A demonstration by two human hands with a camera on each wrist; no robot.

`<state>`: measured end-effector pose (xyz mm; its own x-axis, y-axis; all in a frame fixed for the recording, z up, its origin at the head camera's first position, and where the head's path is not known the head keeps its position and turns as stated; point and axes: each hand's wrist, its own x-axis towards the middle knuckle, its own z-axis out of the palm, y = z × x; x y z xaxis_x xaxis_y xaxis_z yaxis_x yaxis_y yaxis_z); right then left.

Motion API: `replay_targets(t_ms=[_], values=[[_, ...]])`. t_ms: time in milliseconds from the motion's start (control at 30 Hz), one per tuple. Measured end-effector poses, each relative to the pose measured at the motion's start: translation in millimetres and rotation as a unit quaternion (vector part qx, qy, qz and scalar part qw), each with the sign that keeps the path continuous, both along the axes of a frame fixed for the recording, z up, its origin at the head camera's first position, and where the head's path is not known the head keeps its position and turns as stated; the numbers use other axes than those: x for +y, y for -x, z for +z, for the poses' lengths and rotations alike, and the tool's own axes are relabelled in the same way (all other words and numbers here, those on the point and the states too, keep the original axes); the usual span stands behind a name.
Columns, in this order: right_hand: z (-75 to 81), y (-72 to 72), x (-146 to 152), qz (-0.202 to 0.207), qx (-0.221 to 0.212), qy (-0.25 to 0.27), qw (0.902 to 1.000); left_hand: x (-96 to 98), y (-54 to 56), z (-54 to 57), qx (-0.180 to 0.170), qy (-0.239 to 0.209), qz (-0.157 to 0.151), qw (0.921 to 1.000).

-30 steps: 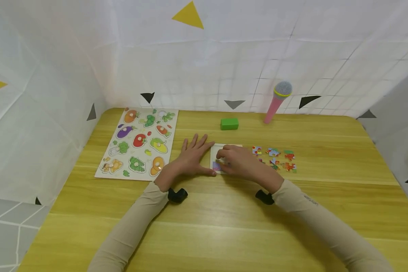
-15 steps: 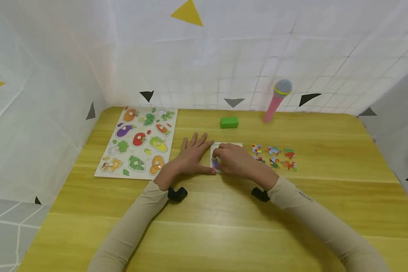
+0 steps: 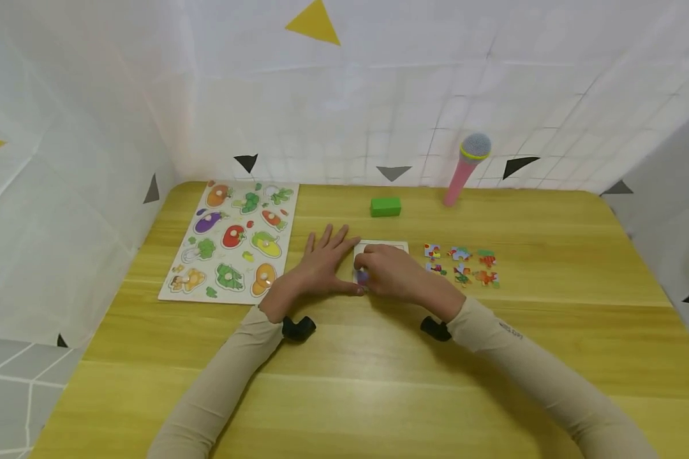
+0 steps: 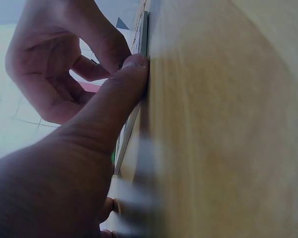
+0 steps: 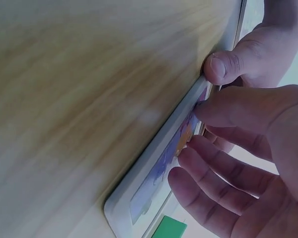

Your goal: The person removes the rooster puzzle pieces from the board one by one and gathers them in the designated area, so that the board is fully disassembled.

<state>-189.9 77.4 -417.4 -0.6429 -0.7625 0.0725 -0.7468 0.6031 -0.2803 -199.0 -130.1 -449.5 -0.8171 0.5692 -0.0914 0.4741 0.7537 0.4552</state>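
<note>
My left hand (image 3: 324, 268) lies with fingers spread beside a small white puzzle tray (image 3: 403, 243), its thumb at the tray's near left corner. My right hand (image 3: 395, 273) reaches over the tray with bent fingers and pinches a purple puzzle piece (image 3: 362, 278) low at the tray's left side. In the right wrist view, the right thumb (image 5: 216, 109) touches the coloured pieces (image 5: 161, 166) lying inside the tray's rim (image 5: 124, 198). The right hand hides much of the tray from the head view. Several loose jigsaw pieces (image 3: 460, 254) lie in two rows to the right.
A vegetable peg puzzle board (image 3: 247, 257) lies on the left of the wooden table (image 3: 344, 395). Behind the tray sits a green block (image 3: 385, 207). A pink toy microphone (image 3: 462, 178) leans on the white backdrop at the back right.
My right hand has shifted slightly left over the tray, its fingertips drawing closer together around the purple piece. The left hand keeps its place, and the loose pieces have not moved.
</note>
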Motion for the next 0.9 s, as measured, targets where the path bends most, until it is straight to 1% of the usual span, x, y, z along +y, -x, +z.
replay_targets(t_ms=[167, 567, 900], values=[[0.4, -0.4, -0.3, -0.004, -0.014, -0.006, 0.9999, 0.9, -0.2, -2.1, -0.002, -0.004, -0.006, 1.0], [0.9, -0.2, -0.3, -0.004, -0.028, 0.01, 0.9996, -0.8, 0.1, -3.2, 0.0, -0.001, 0.001, 1.0], [2.7, -1.4, -1.3, -0.009, -0.012, 0.01, 0.9998, -2.0, 0.8, -0.5, 0.0, -0.001, 0.0, 1.0]])
